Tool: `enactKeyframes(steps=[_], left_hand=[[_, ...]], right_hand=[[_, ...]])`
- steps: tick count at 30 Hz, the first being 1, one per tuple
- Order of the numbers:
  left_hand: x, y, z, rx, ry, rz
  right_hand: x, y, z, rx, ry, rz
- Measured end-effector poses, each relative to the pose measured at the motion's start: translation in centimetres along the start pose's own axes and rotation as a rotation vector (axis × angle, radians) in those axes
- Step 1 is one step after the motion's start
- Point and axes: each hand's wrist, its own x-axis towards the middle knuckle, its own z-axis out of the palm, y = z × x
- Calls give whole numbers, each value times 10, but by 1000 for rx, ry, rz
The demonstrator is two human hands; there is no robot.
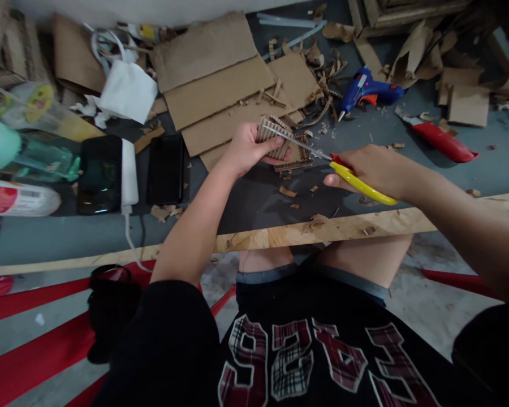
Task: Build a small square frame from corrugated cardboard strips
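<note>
My left hand (250,150) is closed on a small piece of corrugated cardboard (272,137), its ridged side showing. In my right hand (367,167) is a pair of scissors (360,185) with yellow and red handles. The scissor blades reach left across the ridged piece; I cannot tell whether they are cutting into it. Just beneath and to the right of that piece lies a small cardboard frame (299,155) with corrugated edges, partly hidden by my left fingers and the blades.
Cardboard sheets (220,76) and curled strips lie behind my hands. A blue glue gun (367,90) and a red-handled cutter (443,141) are at the right. Leftward are a black phone (165,169), a white power bank (129,172), bottles and a toilet roll (127,90).
</note>
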Motion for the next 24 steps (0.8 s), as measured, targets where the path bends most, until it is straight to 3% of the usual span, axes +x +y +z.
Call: enactKeyframes(steps=[11,24], left_hand=[[2,-5,-2,43,-53,96],[1,-4,0,97,-21,103]], right_hand=[[1,0,4,39,20,21],[1,0,-5,-177,-15,126]])
